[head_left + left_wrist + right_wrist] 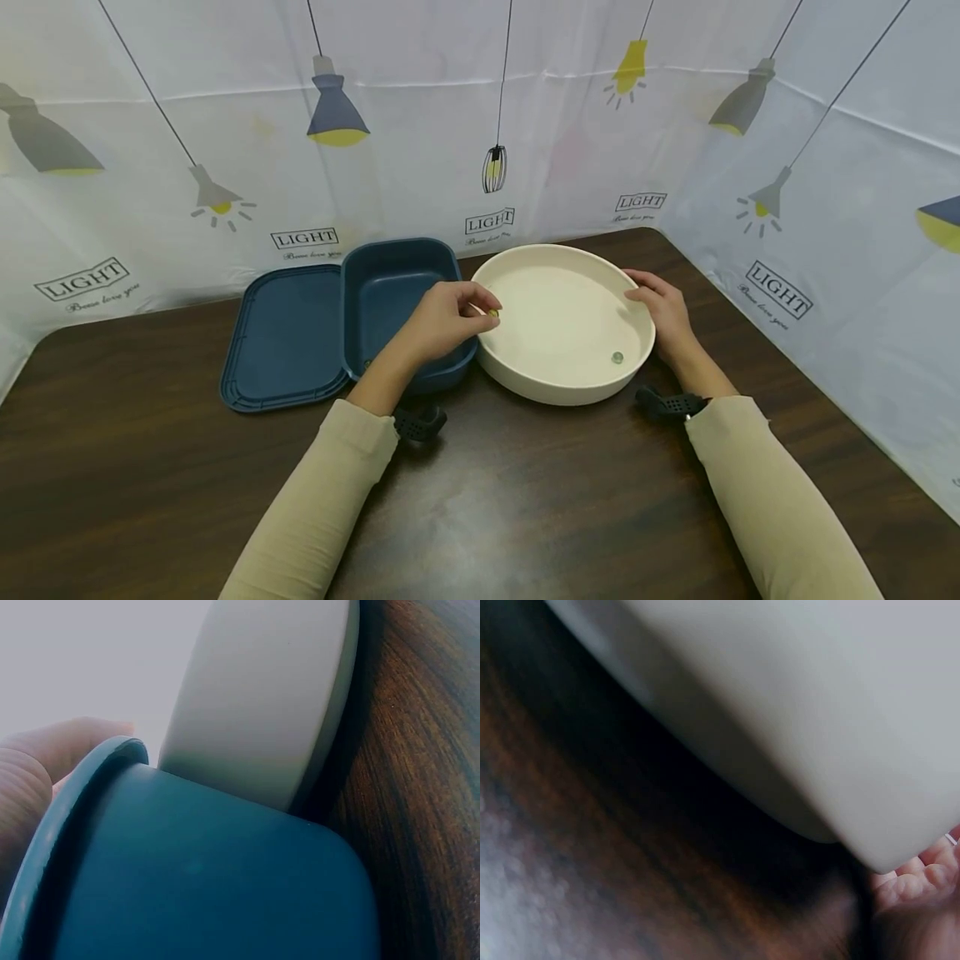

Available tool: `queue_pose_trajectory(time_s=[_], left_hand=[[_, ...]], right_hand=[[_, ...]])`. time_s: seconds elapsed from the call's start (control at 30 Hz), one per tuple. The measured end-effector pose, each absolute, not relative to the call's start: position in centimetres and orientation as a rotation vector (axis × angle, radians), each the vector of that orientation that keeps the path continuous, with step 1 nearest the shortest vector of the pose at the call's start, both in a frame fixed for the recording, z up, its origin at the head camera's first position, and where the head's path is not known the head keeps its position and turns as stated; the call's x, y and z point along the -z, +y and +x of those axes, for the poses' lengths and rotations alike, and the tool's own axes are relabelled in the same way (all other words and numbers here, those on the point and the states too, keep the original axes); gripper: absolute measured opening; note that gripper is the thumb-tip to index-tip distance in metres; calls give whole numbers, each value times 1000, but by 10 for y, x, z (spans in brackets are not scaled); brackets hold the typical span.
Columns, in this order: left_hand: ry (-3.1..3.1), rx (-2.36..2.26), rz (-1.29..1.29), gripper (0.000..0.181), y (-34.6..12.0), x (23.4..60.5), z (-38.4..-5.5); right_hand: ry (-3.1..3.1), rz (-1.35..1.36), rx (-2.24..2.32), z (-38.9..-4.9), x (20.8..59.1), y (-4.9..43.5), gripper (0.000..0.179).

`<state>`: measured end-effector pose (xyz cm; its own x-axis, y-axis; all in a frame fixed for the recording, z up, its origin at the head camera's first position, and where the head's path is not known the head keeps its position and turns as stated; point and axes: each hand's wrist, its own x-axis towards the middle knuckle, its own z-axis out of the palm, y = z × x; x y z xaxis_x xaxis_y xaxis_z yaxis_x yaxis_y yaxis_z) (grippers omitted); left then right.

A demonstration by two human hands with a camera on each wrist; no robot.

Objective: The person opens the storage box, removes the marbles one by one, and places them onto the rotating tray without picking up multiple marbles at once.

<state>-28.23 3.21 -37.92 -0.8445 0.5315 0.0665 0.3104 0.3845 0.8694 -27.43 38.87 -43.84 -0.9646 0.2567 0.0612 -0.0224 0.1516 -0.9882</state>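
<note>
Dark brown table (pixel 465 521), wood grain, rounded far corners. Surface glossy, pale patch of glare on near middle part. Three things directly on it, in row toward far edge. At left, flat dark blue lid (pixel 288 337), rounded corners, grooved rim. Just beside it, deep dark blue box (pixel 442 382), rounded corners. At right, wide round cream bowl (pixel 558 321), low wall, just beside box. Dark shadow on wood along bowl's base.
</note>
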Motion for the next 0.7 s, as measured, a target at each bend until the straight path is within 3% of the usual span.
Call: queue_pose_trajectory(time_s=[0.7], left_hand=[[2438,-1428,744,20,33,377,-281]], right_hand=[[-2202,-249,-1907,-275,436,387,45]])
